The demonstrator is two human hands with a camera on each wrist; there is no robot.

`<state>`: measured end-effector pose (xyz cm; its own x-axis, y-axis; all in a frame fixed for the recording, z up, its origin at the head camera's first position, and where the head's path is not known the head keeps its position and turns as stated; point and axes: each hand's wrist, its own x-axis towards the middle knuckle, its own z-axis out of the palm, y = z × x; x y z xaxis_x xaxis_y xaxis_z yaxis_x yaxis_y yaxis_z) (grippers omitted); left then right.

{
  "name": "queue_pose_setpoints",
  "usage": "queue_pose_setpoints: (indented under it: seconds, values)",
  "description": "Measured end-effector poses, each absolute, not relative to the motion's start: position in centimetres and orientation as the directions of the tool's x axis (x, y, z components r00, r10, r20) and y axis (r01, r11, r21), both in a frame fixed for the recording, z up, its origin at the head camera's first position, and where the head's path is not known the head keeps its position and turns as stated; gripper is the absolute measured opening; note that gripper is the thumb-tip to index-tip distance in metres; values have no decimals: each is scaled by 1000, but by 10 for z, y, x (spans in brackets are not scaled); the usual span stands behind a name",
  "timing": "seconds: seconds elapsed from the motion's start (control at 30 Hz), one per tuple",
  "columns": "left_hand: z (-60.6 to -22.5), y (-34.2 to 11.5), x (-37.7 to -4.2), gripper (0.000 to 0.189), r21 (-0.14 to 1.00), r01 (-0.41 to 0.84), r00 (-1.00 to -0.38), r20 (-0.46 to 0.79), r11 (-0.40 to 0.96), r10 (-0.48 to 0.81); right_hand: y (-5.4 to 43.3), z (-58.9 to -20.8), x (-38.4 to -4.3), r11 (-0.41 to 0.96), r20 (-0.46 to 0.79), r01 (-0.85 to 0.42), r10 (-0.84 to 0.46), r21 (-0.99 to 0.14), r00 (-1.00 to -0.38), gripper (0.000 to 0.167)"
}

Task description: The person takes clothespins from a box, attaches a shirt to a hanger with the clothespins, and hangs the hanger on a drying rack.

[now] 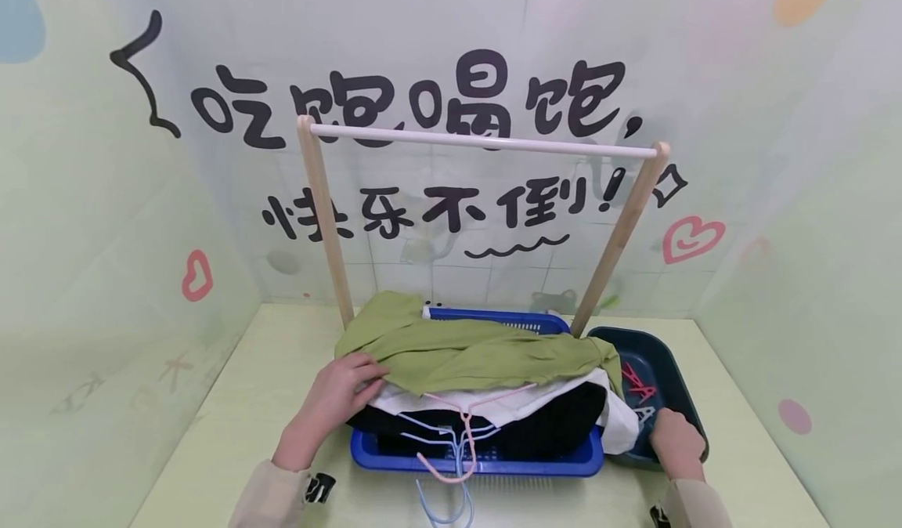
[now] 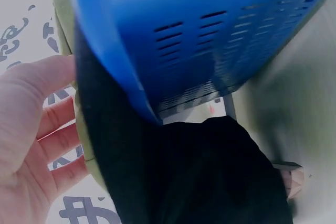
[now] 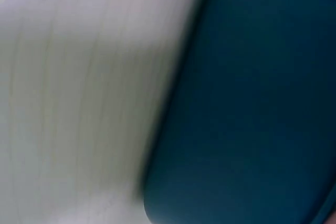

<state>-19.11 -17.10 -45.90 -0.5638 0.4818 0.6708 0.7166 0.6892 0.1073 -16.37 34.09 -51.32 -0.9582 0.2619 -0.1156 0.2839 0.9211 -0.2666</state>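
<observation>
My left hand (image 1: 341,387) rests on the left end of a green garment (image 1: 458,352). In the left wrist view its fingers (image 2: 60,142) lie fairly straight against that cloth. The green garment covers a white one (image 1: 507,406) and a black one (image 1: 557,426), piled on a blue basket (image 1: 366,461). A pink hanger (image 1: 468,434) and several light blue hangers (image 1: 458,453) stick out at the front. My right hand (image 1: 678,442) is at the near right side of a dark teal tray (image 1: 694,426), beside a white clothespin (image 1: 643,416); its fingertips are hidden.
A wooden-legged rack with a white bar (image 1: 486,142) stands behind and over the basket. Red clothespins (image 1: 640,387) lie in the tray, right of the basket. Printed sheets (image 1: 106,277) wall the pale table (image 1: 747,442) at the back and sides.
</observation>
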Motion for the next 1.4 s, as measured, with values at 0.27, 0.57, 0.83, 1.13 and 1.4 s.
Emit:
queue_pose_setpoints:
  seconds: [0.27,0.57,0.83,1.13,1.4]
  values:
    - [-449,-167,-192,21,104,741,-522,711,664,471,342,-492,-155,914,-110,281,260,-291,-959,8]
    - [-437,-160,-194,22,99,754,-484,752,649,448,328,-447,-137,882,21,238,269,-407,-963,37]
    - [-428,-151,-197,21,91,723,-481,778,685,404,301,-418,-122,874,202,78,197,-479,-959,37]
    - [-419,-144,-200,15,111,676,-512,782,728,356,251,-396,-126,820,560,-284,54,-498,-827,36]
    - [-417,-139,-200,14,132,662,-534,774,738,340,207,-384,-135,687,602,-481,-79,-545,-795,38]
